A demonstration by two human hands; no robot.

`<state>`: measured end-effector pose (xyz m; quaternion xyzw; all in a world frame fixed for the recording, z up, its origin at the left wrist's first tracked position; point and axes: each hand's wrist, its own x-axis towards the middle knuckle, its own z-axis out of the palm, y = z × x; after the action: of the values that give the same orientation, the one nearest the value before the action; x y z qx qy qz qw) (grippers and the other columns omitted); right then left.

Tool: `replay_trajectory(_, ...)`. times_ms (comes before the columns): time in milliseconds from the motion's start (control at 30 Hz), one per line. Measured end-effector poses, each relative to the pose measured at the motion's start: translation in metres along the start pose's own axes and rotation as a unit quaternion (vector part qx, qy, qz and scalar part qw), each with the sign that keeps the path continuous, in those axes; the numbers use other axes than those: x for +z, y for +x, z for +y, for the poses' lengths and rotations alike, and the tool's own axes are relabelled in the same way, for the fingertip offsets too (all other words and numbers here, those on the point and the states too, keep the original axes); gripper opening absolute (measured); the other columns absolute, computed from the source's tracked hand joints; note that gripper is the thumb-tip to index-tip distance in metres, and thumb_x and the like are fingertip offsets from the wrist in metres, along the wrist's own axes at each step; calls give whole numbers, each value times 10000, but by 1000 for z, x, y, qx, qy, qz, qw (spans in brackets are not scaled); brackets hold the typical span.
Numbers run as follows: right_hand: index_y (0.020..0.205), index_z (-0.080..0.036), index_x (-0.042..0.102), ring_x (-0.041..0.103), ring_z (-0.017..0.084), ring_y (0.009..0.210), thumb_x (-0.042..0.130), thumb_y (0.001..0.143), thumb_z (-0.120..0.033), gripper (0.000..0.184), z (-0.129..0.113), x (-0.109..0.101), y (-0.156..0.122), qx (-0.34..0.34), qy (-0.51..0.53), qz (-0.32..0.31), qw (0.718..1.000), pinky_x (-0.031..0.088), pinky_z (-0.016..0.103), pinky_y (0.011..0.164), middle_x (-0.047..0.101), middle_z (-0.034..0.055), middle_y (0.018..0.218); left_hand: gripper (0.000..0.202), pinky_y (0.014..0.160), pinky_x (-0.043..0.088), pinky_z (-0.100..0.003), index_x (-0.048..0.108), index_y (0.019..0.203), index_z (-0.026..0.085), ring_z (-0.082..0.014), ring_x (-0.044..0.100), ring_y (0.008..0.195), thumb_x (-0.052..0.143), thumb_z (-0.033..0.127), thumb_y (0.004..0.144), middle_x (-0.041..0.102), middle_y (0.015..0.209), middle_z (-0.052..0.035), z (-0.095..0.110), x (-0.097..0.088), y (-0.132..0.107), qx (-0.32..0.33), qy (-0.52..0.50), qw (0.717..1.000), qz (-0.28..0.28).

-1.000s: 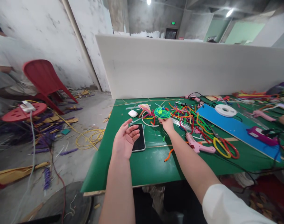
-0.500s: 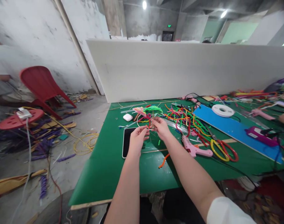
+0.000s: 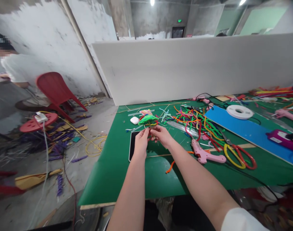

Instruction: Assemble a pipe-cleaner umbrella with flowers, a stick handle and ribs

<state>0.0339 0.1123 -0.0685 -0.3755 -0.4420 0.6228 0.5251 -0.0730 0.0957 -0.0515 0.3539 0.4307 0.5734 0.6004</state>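
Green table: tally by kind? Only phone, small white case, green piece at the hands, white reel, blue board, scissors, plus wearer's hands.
Phone: 1
White case: 1
Green piece: 1
White reel: 1
Blue board: 1
Scissors: 1
Left hand and right hand: 2
Total: 8

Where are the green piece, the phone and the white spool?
Green piece (image 3: 148, 120): head view, middle of its top.
Phone (image 3: 132, 145): head view, uncovered part of the dark screen.
White spool (image 3: 239, 116): head view, flat face below the hole.
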Motion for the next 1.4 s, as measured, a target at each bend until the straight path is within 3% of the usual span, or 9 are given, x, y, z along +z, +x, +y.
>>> replay_trajectory(167, 716, -160, 594, 563, 99, 442, 713, 607, -380, 273, 0, 7, -5, 14, -31, -29, 999, 397, 183, 377, 617, -27, 535, 329, 418, 363, -193, 672, 862, 117, -55, 476, 429, 723, 324, 611, 643, 658, -9, 2, -1, 0, -4, -29, 1000, 11)
replay_trajectory(333, 707, -166, 636, 571, 101, 483, 722, 585, -321, 215, -11, -1, -2, -14, -53, 17, 998, 421, 188, 398, 609, -33, 554, 266, 574, 438, -197, 671, 796, 139, -90, 600, 644, 744, 286, 586, 679, 783, -28, 2, -5, 3, 4, -46, 997, 55)
replay_trajectory(433, 745, -187, 621, 565, 87, 478, 671, 638, -373, 221, -20, -7, -1, -38, -39, 63, 997, 405, 178, 387, 596, -49, 586, 273, 628, 441, -204, 676, 812, 143, -112, 623, 729, 743, 288, 591, 683, 780, -35, 2, -6, 4, 1, -39, 997, 73)
replay_trajectory(633, 818, -188, 630, 533, 75, 442, 706, 600, -361, 288, -21, -8, -2, -43, -4, 75, 996, 393, 184, 378, 602, -50, 606, 310, 613, 436, -215, 687, 815, 129, -123, 614, 699, 754, 321, 580, 687, 787, -53, -1, -4, 1, -4, -3, 997, 72)
replay_trajectory(900, 670, -185, 600, 500, 68, 415, 733, 548, -413, 290, -22, -9, 1, -51, 39, 72, 995, 402, 193, 398, 577, -51, 531, 342, 659, 457, -244, 692, 826, 132, -140, 620, 720, 776, 288, 534, 696, 812, -46, -7, -1, 4, -6, 22, 998, 51)
replay_trajectory(1033, 710, -186, 635, 522, 78, 471, 704, 583, -464, 314, -46, -30, -19, -93, 20, 109, 990, 430, 208, 442, 609, -19, 594, 252, 639, 469, -216, 676, 813, 145, -108, 613, 681, 731, 203, 574, 679, 783, -8, -7, 0, 5, -9, 11, 998, 62)
replay_trajectory(1233, 929, -219, 658, 602, 118, 636, 519, 777, -483, 335, -81, -82, -79, -167, -81, 212, 959, 453, 220, 513, 680, 31, 808, 197, 571, 497, -209, 662, 823, 145, -114, 626, 631, 692, 196, 635, 659, 722, 0, -7, 7, 5, -21, 67, 996, 60)
replay_trajectory(1400, 566, -194, 654, 585, 152, 579, 644, 715, -402, 256, -84, -108, -98, -160, -246, 269, 917, 432, 259, 575, 620, 11, 544, 205, 576, 516, -206, 664, 806, 144, -108, 625, 616, 715, 162, 608, 652, 715, 12, -9, 16, 1, -18, 78, 995, 57)
